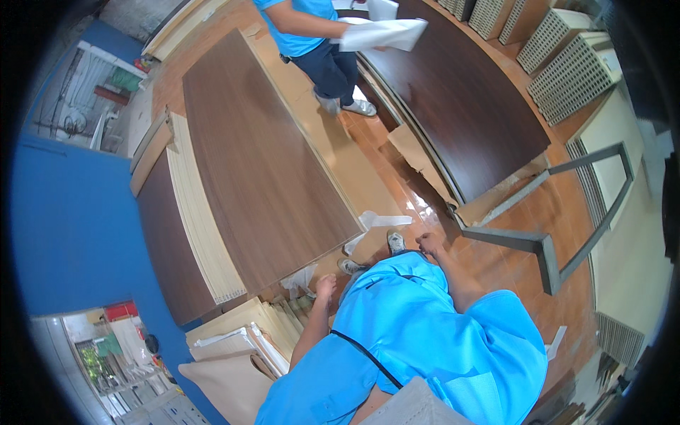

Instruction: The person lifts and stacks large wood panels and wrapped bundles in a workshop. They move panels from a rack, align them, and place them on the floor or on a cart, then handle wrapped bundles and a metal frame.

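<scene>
My left hand (326,286) hangs at my side with its fingers curled in, and nothing shows in it. It is nearest to the lower corner of a stack topped by a brown wood-look panel (262,156), apart from it. My right hand (429,244) hangs low over the tiled floor, fingers loosely closed, with nothing visible in it. Crumpled white wrapping (301,280) lies by the panel's near end. Ahead, a co-worker in a blue shirt (303,42) holds a folded white sheet (382,34) above a dark brown panel (453,99).
A grey metal frame (547,262) sticks out on the right from the dark panel's end. Slatted, pale-edged panels (574,74) stand along the far right. Cardboard (354,166) covers the floor between the stacks. More panels (248,319) lean at my lower left, near a blue wall (71,227).
</scene>
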Motion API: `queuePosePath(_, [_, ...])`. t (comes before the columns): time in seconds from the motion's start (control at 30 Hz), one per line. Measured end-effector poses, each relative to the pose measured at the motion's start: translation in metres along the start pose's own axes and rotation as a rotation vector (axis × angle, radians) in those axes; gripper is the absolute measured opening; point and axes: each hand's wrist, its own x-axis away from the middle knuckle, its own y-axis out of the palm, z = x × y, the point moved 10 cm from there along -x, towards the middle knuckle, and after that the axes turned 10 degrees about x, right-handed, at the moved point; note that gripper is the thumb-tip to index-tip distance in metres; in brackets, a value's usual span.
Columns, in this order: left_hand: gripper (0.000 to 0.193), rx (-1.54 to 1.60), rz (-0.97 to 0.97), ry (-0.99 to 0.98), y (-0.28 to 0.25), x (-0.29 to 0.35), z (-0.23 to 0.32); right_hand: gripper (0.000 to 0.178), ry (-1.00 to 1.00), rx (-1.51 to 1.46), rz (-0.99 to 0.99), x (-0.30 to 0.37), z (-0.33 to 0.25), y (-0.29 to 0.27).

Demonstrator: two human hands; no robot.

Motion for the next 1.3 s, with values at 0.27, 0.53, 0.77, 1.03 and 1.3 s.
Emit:
queuePosePath(0.27, [0.012,-0.039,-0.049,0.008,0.01,0.0,0.01,0.029,-0.025,0.057,0.065,0.008,0.005,-0.003])
queuePosePath(0.53, [0.017,-0.172,-0.095,-0.021,0.012,0.011,0.011,0.028,-0.093,0.208,0.141,0.021,-0.008,-0.011])
queuePosePath(0.77, [0.023,-0.177,0.001,0.041,0.01,0.013,0.018,0.028,-0.068,0.137,0.116,0.015,-0.001,-0.006])
queuePosePath(1.03, [0.02,-0.095,-0.123,-0.001,0.031,0.02,0.025,0.026,-0.068,0.098,0.103,0.011,-0.002,-0.003])
queuePosePath(1.3, [0.017,-0.085,-0.034,-0.009,0.033,0.028,0.024,0.027,-0.035,0.05,0.082,0.014,0.002,-0.006])
